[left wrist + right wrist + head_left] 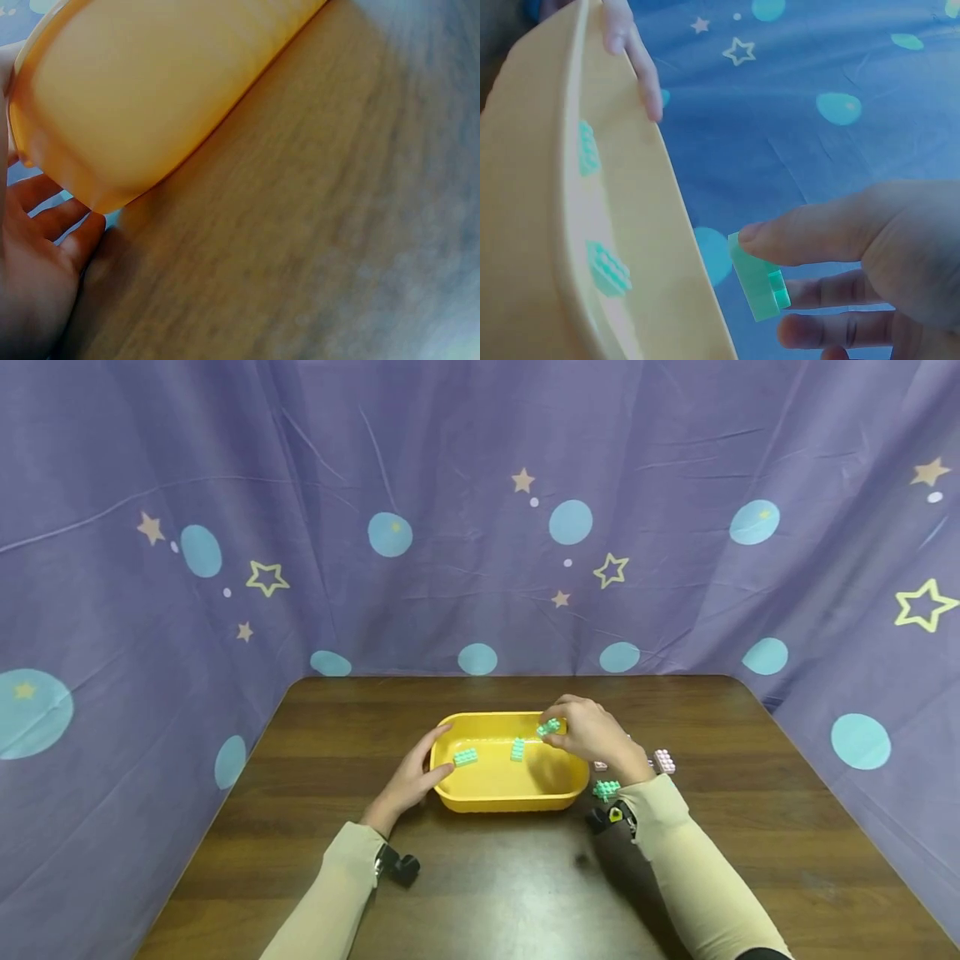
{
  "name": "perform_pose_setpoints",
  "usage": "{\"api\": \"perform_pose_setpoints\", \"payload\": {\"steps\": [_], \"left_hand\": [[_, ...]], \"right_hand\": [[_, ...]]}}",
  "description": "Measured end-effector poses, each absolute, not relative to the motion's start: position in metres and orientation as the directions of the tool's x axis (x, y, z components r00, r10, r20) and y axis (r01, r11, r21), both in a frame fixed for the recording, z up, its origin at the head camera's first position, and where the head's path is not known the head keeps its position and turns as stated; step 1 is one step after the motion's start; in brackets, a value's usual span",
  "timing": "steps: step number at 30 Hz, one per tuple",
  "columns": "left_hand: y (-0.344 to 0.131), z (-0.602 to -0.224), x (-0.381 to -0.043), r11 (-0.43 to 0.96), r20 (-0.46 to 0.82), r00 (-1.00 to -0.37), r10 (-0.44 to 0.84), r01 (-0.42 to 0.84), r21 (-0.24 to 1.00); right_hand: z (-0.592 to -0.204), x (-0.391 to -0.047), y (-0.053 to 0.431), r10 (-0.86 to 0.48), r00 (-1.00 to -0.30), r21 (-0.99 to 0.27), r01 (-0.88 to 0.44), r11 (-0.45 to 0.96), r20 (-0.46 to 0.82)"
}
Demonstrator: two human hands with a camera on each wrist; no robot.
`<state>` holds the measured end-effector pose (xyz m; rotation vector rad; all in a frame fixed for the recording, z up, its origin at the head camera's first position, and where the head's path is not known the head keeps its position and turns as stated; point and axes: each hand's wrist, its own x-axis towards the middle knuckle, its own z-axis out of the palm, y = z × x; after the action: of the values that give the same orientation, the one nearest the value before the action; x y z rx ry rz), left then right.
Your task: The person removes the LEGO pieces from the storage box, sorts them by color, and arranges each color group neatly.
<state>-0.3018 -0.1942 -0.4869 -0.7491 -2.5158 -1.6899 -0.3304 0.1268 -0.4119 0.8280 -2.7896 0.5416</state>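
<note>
A yellow plastic basin (495,804) stands on the table with two mint-green toy bricks inside, one near its left end (465,757) and one near the middle (518,749). My left hand (408,782) holds the basin's left end, the thumb over the rim and fingers against the outer wall. Above the basin's right end, my right hand (592,735) pinches another mint-green brick (757,279) between thumb and fingers. In the right wrist view this brick is tilted, its studs facing the fingers.
More green bricks (606,790) lie right of the basin, near the right wrist. A pink brick (664,761) sits farther right, with other small pieces partly hidden by the right hand. A purple patterned curtain (480,527) hangs behind the wooden table (360,710).
</note>
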Motion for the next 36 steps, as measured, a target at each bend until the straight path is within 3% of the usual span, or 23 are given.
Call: {"api": "perform_pose_setpoints", "payload": {"steps": [23,36], "left_hand": [[-0.194,-0.49,-0.304,0.289,0.273,-0.887,0.374,0.39,0.874],[-0.193,-0.491,-0.305,0.269,0.312,-0.868,0.386,0.429,0.862]], "right_hand": [[-0.416,-0.313,0.204,-0.346,-0.888,-0.295,-0.433,0.852,0.304],[-0.432,-0.297,0.261,-0.254,-0.933,-0.297,-0.325,0.898,0.254]]}}
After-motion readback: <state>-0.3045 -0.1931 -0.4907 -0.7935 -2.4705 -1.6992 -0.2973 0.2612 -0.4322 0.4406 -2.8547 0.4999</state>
